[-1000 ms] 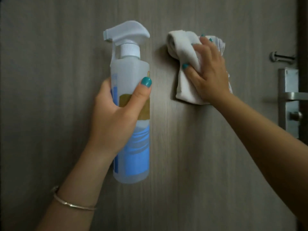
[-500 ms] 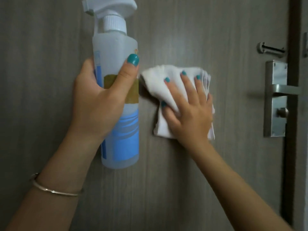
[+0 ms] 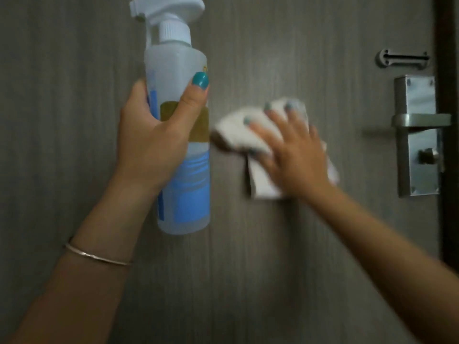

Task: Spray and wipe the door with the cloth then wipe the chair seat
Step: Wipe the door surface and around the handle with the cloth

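Left forearm nearest the camera, thin bangle [image 3: 98, 256] on the wrist. Left hand [image 3: 151, 135] wraps the bottle [image 3: 182, 145], thumb across the front over the tan patch of the label, fingers curled behind. Bottle upright, clear plastic with blue label below the tan, white trigger head [image 3: 167, 11] at top, nozzle facing left. Bottle is left of the cloth, just apart from it.

Right hand [image 3: 295, 150] lies flat on the cloth [image 3: 250, 135], fingers spread and straight, pressing it against the door [image 3: 273, 244]. Hand and cloth blurred. Cloth white, folded; a rounded fold pokes out left of the fingers, a flat layer shows below the palm and a corner at the right edge of the hand.

Door grey-brown wood grain, fills the view. Right of the cloth, well apart: metal lock plate [image 3: 417, 137] with lever handle [image 3: 422, 120] and a small knob under it. Above the plate, a small metal latch [image 3: 402, 58]. Dark frame edge [image 3: 449, 120] just right of the plate.
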